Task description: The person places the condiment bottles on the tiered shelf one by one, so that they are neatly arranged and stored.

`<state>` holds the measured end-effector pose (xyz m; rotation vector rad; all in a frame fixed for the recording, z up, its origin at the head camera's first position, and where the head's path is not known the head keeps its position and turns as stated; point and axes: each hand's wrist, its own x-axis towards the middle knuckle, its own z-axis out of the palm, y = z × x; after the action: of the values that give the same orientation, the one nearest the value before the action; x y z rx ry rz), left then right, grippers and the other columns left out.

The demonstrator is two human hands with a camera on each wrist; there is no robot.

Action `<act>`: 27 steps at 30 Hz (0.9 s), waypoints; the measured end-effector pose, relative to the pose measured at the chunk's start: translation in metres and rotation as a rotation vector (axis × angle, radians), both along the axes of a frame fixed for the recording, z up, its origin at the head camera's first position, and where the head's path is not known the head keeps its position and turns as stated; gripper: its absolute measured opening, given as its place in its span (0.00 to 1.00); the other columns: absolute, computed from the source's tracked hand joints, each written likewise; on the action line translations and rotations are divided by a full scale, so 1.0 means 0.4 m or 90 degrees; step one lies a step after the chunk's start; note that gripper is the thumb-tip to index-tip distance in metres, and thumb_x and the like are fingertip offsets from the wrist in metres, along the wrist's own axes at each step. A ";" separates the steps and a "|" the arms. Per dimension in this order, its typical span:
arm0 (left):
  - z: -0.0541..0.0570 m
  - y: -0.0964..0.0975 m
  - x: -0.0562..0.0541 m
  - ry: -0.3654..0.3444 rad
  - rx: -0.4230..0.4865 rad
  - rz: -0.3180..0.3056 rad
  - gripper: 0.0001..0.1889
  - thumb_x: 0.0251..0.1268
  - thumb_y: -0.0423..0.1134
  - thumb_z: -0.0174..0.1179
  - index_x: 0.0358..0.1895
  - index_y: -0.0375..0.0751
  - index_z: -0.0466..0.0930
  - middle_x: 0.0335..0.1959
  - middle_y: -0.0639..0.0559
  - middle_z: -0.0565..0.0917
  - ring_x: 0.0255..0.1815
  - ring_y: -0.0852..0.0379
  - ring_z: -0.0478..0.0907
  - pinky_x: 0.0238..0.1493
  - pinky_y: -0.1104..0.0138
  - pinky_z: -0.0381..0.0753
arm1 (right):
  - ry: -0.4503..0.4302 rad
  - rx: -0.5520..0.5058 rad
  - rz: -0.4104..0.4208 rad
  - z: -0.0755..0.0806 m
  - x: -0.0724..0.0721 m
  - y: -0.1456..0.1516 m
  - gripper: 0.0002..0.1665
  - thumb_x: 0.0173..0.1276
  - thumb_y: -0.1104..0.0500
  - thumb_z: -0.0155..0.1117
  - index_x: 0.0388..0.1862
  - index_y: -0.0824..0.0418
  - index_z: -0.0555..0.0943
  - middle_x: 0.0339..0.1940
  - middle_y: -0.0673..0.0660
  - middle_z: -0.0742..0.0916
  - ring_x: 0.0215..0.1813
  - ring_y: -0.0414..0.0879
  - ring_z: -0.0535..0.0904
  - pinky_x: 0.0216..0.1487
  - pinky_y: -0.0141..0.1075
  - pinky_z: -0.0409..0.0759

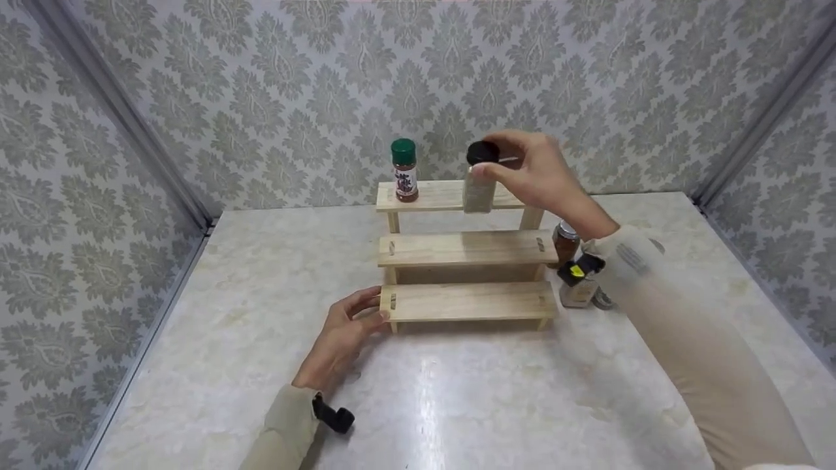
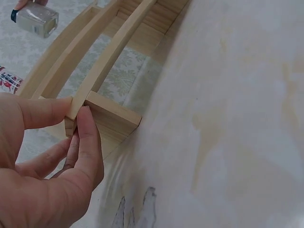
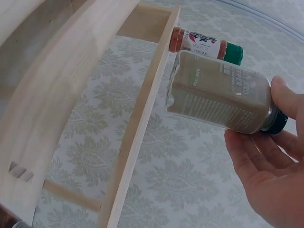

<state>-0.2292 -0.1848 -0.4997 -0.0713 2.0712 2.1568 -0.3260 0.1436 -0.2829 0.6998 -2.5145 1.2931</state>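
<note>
A three-step wooden rack (image 1: 467,248) stands on the table against the wallpapered back. My left hand (image 1: 349,333) pinches the left end of its lowest shelf; in the left wrist view the thumb (image 2: 45,113) lies on top and fingers curl below. With my right hand (image 1: 532,170) I grip a pepper jar (image 3: 221,92) near its black lid, upright in front of the top shelf. The jar is clear, square-sided glass filled with greyish-brown powder. On the top shelf's left end stands a spice bottle (image 1: 405,171) with a green cap, reddish contents and a printed label.
Right of the rack, partly behind my right sleeve, are a silver-lidded jar (image 1: 565,243) of reddish-brown spice, a black-capped jar (image 1: 577,290) and a grey round lid (image 1: 602,299). Patterned wall panels enclose the pale marbled table (image 1: 274,261) at the back and sides.
</note>
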 end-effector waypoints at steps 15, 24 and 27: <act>0.005 -0.008 0.002 0.023 -0.059 -0.014 0.29 0.71 0.28 0.67 0.75 0.40 0.76 0.67 0.38 0.80 0.61 0.44 0.83 0.57 0.58 0.88 | -0.016 -0.011 -0.008 0.005 -0.084 -0.108 0.29 0.73 0.55 0.76 0.69 0.64 0.82 0.64 0.63 0.87 0.59 0.54 0.88 0.64 0.42 0.86; 0.000 -0.009 0.004 0.025 -0.043 -0.035 0.29 0.71 0.29 0.67 0.75 0.40 0.75 0.67 0.38 0.79 0.62 0.45 0.82 0.58 0.56 0.88 | -0.021 -0.009 -0.012 -0.012 -0.109 -0.131 0.29 0.74 0.56 0.75 0.70 0.64 0.82 0.66 0.64 0.86 0.60 0.54 0.88 0.65 0.42 0.86; -0.001 -0.011 0.003 0.025 -0.032 -0.029 0.29 0.71 0.28 0.67 0.74 0.40 0.76 0.66 0.38 0.79 0.60 0.46 0.83 0.57 0.56 0.88 | -0.024 -0.010 -0.005 -0.014 -0.111 -0.139 0.28 0.74 0.57 0.74 0.70 0.64 0.81 0.66 0.64 0.86 0.60 0.55 0.87 0.64 0.42 0.86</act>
<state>-0.2279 -0.1893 -0.5002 0.0126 2.1258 2.0968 -0.3703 0.0879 -0.2886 0.6677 -2.5313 1.3343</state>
